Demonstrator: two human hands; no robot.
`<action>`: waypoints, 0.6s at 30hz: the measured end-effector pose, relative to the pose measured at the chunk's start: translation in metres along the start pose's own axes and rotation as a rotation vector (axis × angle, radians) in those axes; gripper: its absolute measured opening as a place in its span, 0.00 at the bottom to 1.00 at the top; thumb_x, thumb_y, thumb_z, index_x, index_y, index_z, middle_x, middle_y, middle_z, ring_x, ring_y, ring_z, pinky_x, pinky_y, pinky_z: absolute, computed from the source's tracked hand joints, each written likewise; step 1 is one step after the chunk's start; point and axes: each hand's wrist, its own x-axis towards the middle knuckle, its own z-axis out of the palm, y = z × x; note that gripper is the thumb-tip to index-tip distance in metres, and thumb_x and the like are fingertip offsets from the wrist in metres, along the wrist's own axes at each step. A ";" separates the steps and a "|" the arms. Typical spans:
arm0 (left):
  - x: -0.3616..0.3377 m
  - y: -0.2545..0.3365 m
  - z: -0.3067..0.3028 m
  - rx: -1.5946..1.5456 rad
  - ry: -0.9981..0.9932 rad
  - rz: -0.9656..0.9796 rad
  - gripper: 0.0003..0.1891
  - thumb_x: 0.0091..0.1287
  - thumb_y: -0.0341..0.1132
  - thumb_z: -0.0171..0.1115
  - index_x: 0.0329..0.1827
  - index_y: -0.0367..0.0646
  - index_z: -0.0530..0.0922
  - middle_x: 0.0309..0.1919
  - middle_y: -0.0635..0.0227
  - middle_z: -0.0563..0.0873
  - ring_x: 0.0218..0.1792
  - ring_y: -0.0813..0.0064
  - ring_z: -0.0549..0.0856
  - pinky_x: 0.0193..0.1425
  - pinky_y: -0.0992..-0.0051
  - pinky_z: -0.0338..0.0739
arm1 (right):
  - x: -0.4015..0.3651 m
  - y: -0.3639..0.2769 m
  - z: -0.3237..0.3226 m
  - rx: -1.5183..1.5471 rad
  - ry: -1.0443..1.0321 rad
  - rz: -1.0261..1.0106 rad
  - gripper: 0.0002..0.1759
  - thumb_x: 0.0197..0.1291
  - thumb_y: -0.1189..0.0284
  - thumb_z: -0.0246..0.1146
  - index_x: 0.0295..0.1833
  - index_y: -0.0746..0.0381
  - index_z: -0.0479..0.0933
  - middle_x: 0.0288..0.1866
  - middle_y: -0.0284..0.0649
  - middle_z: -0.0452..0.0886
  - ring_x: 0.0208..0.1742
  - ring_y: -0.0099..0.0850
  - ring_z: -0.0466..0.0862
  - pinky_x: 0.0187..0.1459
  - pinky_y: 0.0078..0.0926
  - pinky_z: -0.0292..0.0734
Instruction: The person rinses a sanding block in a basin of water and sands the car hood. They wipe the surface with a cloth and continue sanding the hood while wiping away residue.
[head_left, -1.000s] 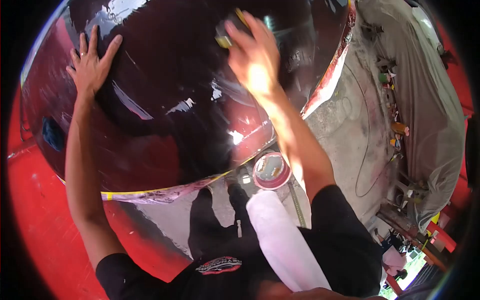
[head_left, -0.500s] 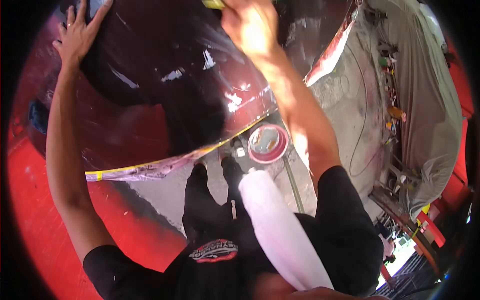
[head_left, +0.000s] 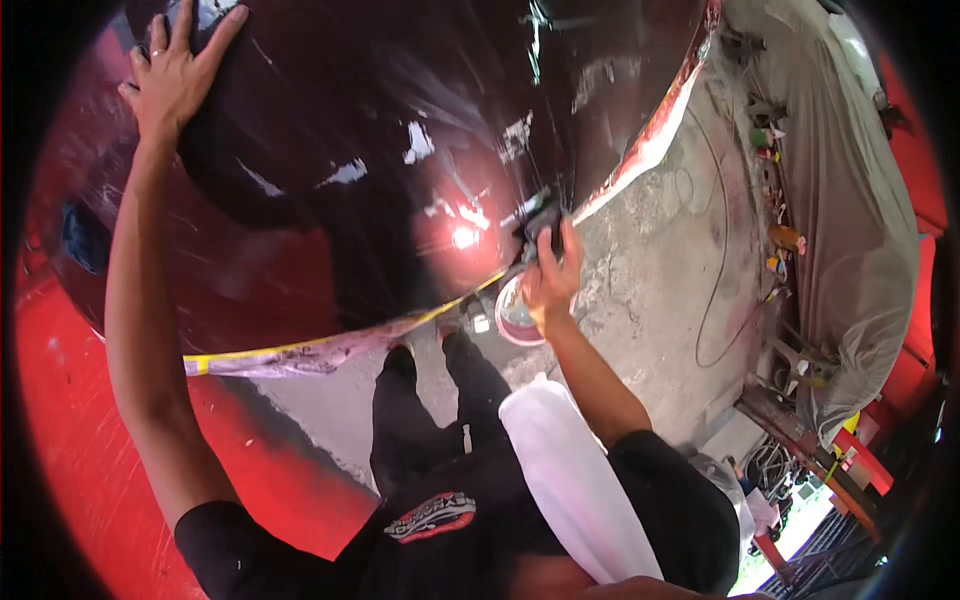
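A wet, glossy dark maroon car panel (head_left: 400, 255) fills the upper part of the view, with white light reflections on its curved surface. My left hand (head_left: 175, 85) lies on it at the upper left, fingers spread, a ring on one finger. Close to the panel's lower right edge, my right hand (head_left: 552, 280) grips a dark block-shaped pad (head_left: 541, 222) against the surface. Yellow masking tape (head_left: 440, 312) and a plastic sheet (head_left: 290, 362) run along the near edge. Below my right hand stands a pink bucket (head_left: 512, 325), partly hidden by that hand.
Bright red bodywork (head_left: 250, 450) is at the lower left. A white cloth (head_left: 575, 470) hangs down from my neck. On the concrete floor (head_left: 640, 280) at right lies a thin hose (head_left: 727, 215). Grey sheeting (head_left: 850, 200) drapes along the far right, beside assorted small items.
My right hand has come down with the pad from the top of the panel to its lower right edge, now over the bucket. My left hand stays spread on the panel.
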 end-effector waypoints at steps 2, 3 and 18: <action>0.026 -0.051 0.057 0.415 0.432 0.280 0.25 0.80 0.53 0.42 0.76 1.00 0.58 0.87 0.75 0.49 0.79 0.31 0.57 0.71 0.22 0.53 | 0.072 -0.039 0.003 -0.151 -0.023 -0.146 0.21 0.67 0.70 0.63 0.64 0.66 0.82 0.69 0.61 0.76 0.69 0.57 0.76 0.70 0.50 0.71; 0.023 -0.048 0.051 0.560 0.341 0.267 0.23 0.80 0.55 0.41 0.75 1.01 0.59 0.87 0.75 0.50 0.80 0.32 0.56 0.71 0.22 0.53 | 0.116 -0.063 0.012 -0.140 -0.015 -0.181 0.21 0.64 0.73 0.65 0.63 0.65 0.82 0.68 0.59 0.77 0.67 0.56 0.77 0.68 0.48 0.72; 0.007 -0.010 0.034 0.126 0.454 0.036 0.46 0.65 0.79 0.49 0.85 0.73 0.56 0.85 0.63 0.55 0.82 0.39 0.52 0.78 0.28 0.44 | 0.315 -0.093 0.107 -0.135 -0.105 -0.306 0.23 0.63 0.79 0.61 0.65 0.67 0.81 0.67 0.49 0.76 0.64 0.46 0.79 0.67 0.37 0.74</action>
